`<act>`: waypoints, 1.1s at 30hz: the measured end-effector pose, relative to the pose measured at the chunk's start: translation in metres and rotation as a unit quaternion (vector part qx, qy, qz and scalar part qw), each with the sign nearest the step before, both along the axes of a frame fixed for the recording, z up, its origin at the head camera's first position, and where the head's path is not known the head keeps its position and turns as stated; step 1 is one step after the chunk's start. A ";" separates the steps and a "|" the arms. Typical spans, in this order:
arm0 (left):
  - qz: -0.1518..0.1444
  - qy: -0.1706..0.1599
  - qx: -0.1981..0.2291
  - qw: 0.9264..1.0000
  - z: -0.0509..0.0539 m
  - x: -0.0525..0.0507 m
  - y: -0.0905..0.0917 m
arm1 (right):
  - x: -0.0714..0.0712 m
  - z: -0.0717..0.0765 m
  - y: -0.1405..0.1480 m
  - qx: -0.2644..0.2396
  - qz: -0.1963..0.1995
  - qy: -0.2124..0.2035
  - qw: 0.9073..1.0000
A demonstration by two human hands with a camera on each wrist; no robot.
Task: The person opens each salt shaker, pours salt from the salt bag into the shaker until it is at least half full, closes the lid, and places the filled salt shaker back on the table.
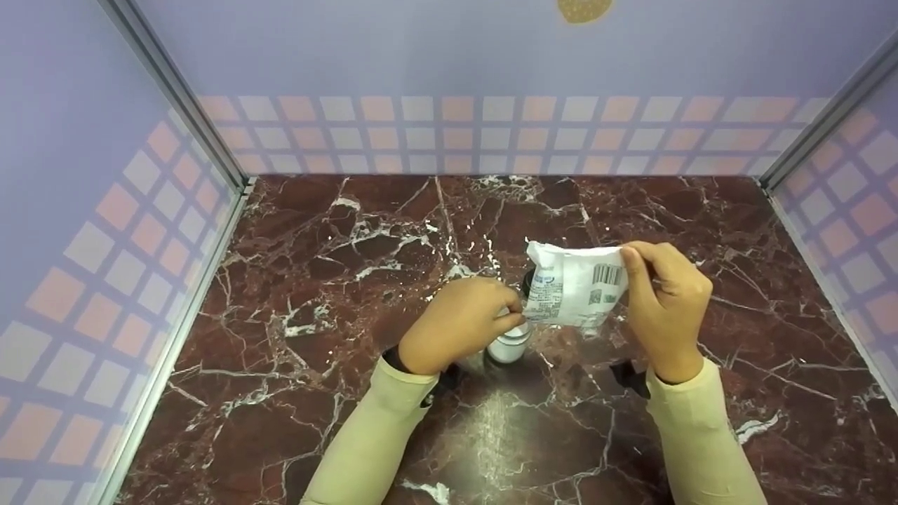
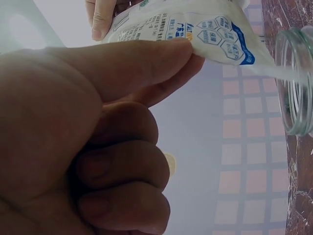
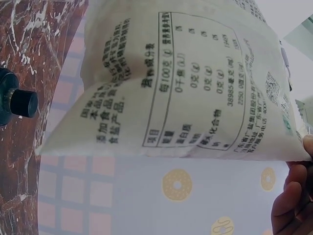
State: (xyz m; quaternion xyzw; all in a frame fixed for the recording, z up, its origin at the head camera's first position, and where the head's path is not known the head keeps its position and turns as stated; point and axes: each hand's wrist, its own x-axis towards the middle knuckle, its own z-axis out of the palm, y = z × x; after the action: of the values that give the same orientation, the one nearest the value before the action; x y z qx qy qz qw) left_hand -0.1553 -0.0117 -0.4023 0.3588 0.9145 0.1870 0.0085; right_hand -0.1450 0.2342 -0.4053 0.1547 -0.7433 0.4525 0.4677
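Note:
A white printed bag (image 1: pixel 579 287) is held tilted between both hands. My right hand (image 1: pixel 666 305) pinches its upper right corner. The left hand (image 1: pixel 463 322) pinches the lower left edge of the bag (image 2: pixel 205 29) between thumb and index finger, other fingers curled. White material streams from the bag's corner into the mouth of an open glass jar (image 2: pixel 293 115) in the left wrist view. Seen from the head, the jar (image 1: pixel 508 345) stands just below the left fingertips and looks white inside. Printed text covers the bag (image 3: pixel 195 88) in the right wrist view.
A dark bottle with a black cap (image 3: pixel 23 103) stands on the marbled table; its dark top (image 1: pixel 527 282) shows partly behind the bag. White grains lie scattered on the red-brown table (image 1: pixel 379 280) beyond the left hand. Panels with checkered bands (image 1: pixel 456 133) enclose the back and sides.

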 end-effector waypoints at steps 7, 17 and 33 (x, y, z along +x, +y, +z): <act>-0.017 0.014 0.006 1.000 -0.001 -0.001 -0.003 | 0.001 -0.002 0.002 0.001 -0.005 0.000 1.000; -0.033 0.027 0.015 0.999 -0.001 -0.003 -0.006 | -0.002 -0.004 0.005 -0.001 -0.002 -0.001 1.000; -0.059 0.030 0.007 0.998 -0.002 -0.008 -0.007 | -0.002 -0.003 0.001 0.007 -0.003 -0.008 1.000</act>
State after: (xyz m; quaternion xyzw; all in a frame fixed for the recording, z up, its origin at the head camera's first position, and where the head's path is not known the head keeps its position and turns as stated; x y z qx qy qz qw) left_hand -0.1633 -0.0191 -0.4046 0.4172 0.8904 0.1819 -0.0106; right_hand -0.1473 0.2349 -0.4078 0.1518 -0.7507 0.4471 0.4622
